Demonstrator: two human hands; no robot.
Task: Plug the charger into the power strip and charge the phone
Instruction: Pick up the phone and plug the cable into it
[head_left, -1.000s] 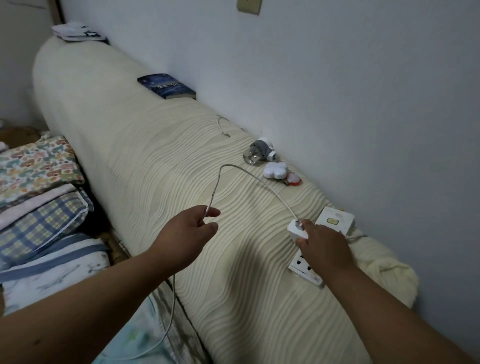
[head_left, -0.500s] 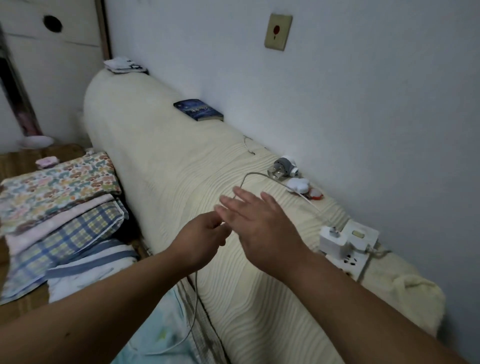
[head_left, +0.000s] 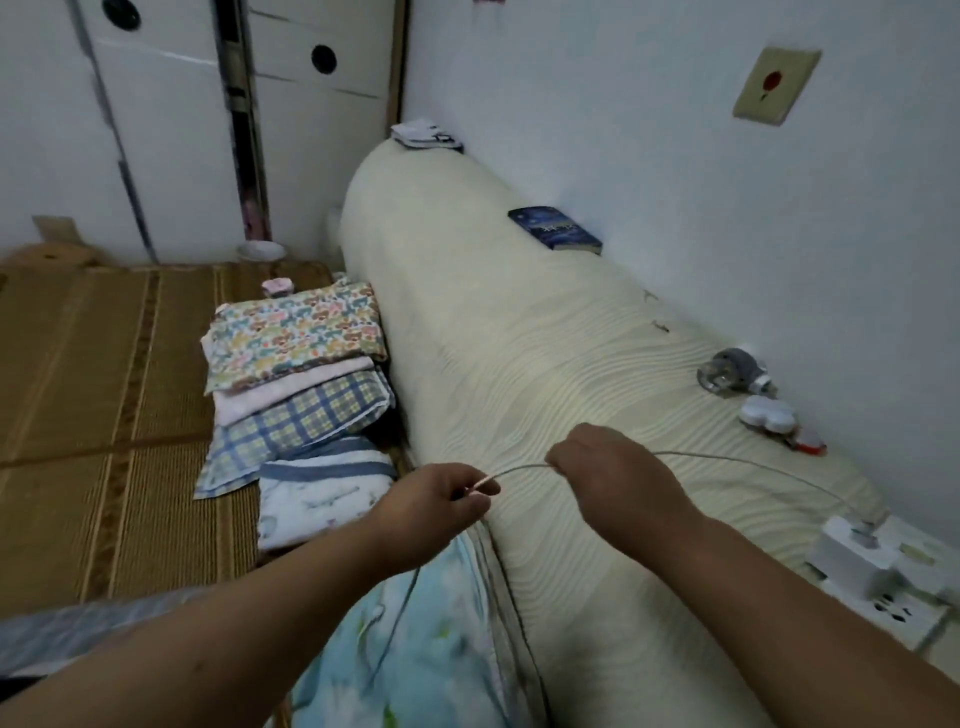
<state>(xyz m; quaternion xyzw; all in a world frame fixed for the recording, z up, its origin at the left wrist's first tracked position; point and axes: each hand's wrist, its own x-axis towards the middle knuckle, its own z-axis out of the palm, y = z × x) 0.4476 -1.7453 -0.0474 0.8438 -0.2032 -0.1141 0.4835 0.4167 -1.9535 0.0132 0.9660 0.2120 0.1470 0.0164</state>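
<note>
White cable (head_left: 524, 468) is stretching between both hands: the left hand (head_left: 434, 501) is pinching it closed near its free end, and the right hand (head_left: 610, 470) is gripping it further along. From there it is arcing over the cream bolster (head_left: 519, 364) to the charger (head_left: 857, 553), which is sitting plugged into the power strip (head_left: 893, 610) by the wall.

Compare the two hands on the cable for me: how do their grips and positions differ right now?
The left hand pinches the white cable between thumb and fingertips, nearer the blue floral bedding; the right hand closes over it further along, over the cream cover. Below the left hand the cable drops out of sight; past the right hand it arcs to the charger on the power strip. Both grip the same cable, knuckles up.
</note>
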